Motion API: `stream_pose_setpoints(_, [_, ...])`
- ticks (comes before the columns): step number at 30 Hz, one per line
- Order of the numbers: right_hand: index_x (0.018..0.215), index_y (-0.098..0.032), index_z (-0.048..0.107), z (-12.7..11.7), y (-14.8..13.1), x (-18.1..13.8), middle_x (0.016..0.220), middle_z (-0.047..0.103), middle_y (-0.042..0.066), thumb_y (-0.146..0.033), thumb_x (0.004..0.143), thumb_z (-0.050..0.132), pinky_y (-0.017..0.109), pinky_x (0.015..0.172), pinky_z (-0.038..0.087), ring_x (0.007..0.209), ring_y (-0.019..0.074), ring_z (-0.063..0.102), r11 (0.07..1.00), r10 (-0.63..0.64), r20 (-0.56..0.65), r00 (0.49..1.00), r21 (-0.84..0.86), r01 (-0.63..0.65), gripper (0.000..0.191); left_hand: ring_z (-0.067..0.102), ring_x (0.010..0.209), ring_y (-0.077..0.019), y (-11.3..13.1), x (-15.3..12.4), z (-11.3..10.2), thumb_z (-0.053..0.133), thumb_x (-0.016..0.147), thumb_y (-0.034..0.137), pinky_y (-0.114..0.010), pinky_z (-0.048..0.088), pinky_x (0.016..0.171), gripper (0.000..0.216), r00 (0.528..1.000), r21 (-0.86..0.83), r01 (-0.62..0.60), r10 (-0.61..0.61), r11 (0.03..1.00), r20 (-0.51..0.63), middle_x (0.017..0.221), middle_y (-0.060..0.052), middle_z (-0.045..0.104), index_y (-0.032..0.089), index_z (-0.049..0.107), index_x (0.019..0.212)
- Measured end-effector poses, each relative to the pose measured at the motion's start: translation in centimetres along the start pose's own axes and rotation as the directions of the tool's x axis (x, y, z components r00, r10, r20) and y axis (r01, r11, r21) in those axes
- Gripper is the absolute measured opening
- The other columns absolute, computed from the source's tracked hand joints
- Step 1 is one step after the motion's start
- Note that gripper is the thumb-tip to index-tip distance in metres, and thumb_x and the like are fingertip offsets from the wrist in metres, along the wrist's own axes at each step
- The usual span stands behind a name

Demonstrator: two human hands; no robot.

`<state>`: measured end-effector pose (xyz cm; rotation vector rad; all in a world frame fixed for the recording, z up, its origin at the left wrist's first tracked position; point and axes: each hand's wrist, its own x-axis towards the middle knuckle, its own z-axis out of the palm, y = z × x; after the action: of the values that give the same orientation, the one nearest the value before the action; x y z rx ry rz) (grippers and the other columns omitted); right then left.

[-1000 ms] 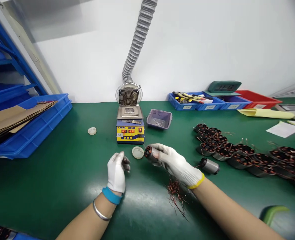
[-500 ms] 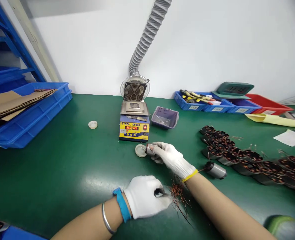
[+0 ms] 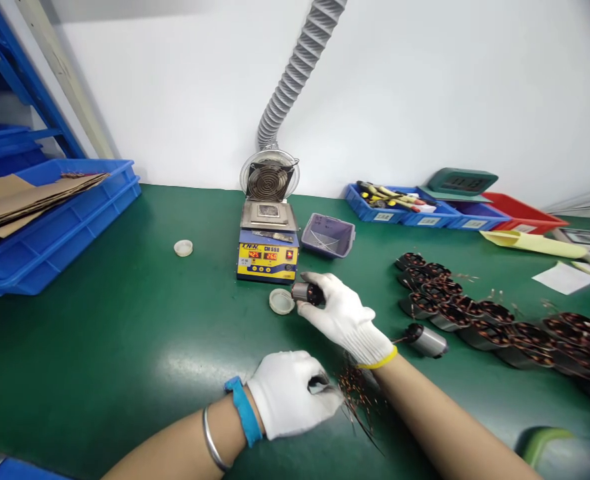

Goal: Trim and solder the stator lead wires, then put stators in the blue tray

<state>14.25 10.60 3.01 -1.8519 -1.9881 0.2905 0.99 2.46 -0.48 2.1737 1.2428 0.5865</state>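
My right hand [image 3: 342, 317], in a white glove, grips a small grey motor stator with copper windings [image 3: 305, 293] just above the green mat, beside a small round white dish [image 3: 281, 301] in front of the yellow-and-blue solder pot [image 3: 267, 248]. My left hand [image 3: 291, 393], also gloved, rests closed near the mat's front edge, its fingertips pinched at a pile of copper wire scraps [image 3: 359, 397]; something small and dark shows between the fingers.
Several wound stators [image 3: 475, 310] lie in rows on the right, with one lone stator [image 3: 426, 339] nearer me. A small purple tray [image 3: 327, 235], blue tool bins [image 3: 405, 203], a red bin [image 3: 522, 213], a blue crate with cardboard [image 3: 49, 227] and a white cap [image 3: 183, 248] surround the work area.
My left hand moved from beside the white dish down to the wire scraps near the front edge. My right hand kept hold of the stator and turned it slightly beside the dish.
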Motion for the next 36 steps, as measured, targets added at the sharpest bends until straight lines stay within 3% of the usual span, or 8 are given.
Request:
stream_pose_setpoints(4, [0.119,-0.025,0.056,-1.8,-0.7,0.5,0.113,0.063,0.008,-0.044,0.071,0.058,0.038,0.074,0.044,0.1,0.0305,0.059,0.997,0.064,0.025,0.998,-0.041,-0.063,0.051,0.06,0.071,-0.0163,-0.1,-0.1,0.1,0.05,0.081,0.043,-0.025,0.042,0.063,0.028,1.0,-0.028,0.002,-0.001,1.0,0.022,0.077,-0.002,0.066,0.021,0.064,0.073])
stream_pose_setpoints(8, [0.102,-0.026,0.064,-3.2,-2.2,2.0,0.098,0.066,0.007,-0.054,0.075,0.05,0.036,0.066,0.043,0.088,0.0299,0.062,0.974,0.048,0.179,0.983,-0.225,-0.007,0.041,0.06,0.074,-0.0171,-0.1,0.0,0.1,0.05,0.081,0.044,-0.025,0.043,0.066,0.028,0.999,-0.033,0.011,-0.009,0.999,0.045,0.079,-0.003,0.066,0.02,0.065,0.076])
stream_pose_setpoints(13, [0.086,-0.019,0.067,-2.8,-4.1,4.2,0.087,0.066,0.011,-0.056,0.074,0.048,0.037,0.064,0.045,0.082,0.0314,0.063,0.914,-0.017,0.284,0.959,-0.384,0.13,0.044,0.059,0.07,-0.0169,-0.3,0.0,0.2,0.051,0.08,0.045,-0.026,0.041,0.063,0.029,0.999,-0.004,-0.002,0.002,1.0,0.032,0.075,-0.002,0.065,0.02,0.063,0.072])
stream_pose_setpoints(19, [0.088,-0.017,0.068,-2.6,-4.3,4.6,0.089,0.067,0.014,-0.057,0.071,0.052,0.036,0.066,0.046,0.083,0.031,0.063,0.903,-0.016,0.288,0.957,-0.408,0.138,0.047,0.059,0.069,-0.0172,-0.1,0.1,0.1,0.051,0.08,0.043,-0.026,0.042,0.063,0.028,0.999,-0.012,0.014,-0.014,1.0,0.044,0.073,-0.003,0.065,0.02,0.064,0.072])
stream_pose_setpoints(22, [0.087,-0.02,0.069,-4.4,-4.6,5.9,0.086,0.067,0.01,-0.061,0.072,0.049,0.032,0.063,0.045,0.078,0.0271,0.064,0.906,-0.019,0.269,0.963,-0.403,0.131,0.049,0.061,0.074,-0.0189,0.0,0.1,0.1,0.052,0.078,0.043,-0.027,0.045,0.068,0.028,0.999,-0.091,0.049,-0.046,0.995,0.029,0.08,-0.003,0.068,0.022,0.068,0.089])
stream_pose_setpoints(25, [0.085,-0.019,0.069,-6.9,-5.8,9.0,0.082,0.067,0.011,-0.066,0.073,0.045,0.033,0.063,0.044,0.077,0.0276,0.063,0.912,-0.037,0.162,0.986,-0.397,0.1,0.054,0.062,0.075,-0.0199,-0.2,0.1,0.3,0.054,0.075,0.044,-0.029,0.048,0.071,0.044,0.996,-0.193,0.09,-0.087,0.977,0.023,0.087,-0.002,0.07,0.024,0.063,0.112])
stream_pose_setpoints(29, [0.1,-0.012,0.067,-9.1,-8.7,14.6,0.095,0.065,0.016,-0.063,0.076,0.043,0.034,0.071,0.045,0.093,0.0306,0.061,0.923,-0.059,0.008,0.998,-0.381,0.058,0.062,0.063,0.074,-0.0212,-0.4,0.1,0.5,0.054,0.073,0.044,-0.031,0.049,0.07,0.043,0.995,-0.207,0.1,-0.099,0.973,0.017,0.086,-0.003,0.07,0.024,0.065,0.11])
stream_pose_setpoints(36, [0.114,-0.01,0.061,-7.0,-10.7,19.2,0.112,0.061,0.018,-0.049,0.068,0.061,0.036,0.082,0.045,0.101,0.0299,0.06,0.942,-0.044,-0.029,0.999,-0.334,0.032,0.06,0.065,0.083,-0.0258,-0.9,0.5,1.2,0.055,0.071,0.042,-0.034,0.05,0.076,0.042,0.998,-0.155,0.069,-0.07,0.985,0.0,0.091,-0.006,0.071,0.023,0.067,0.106])
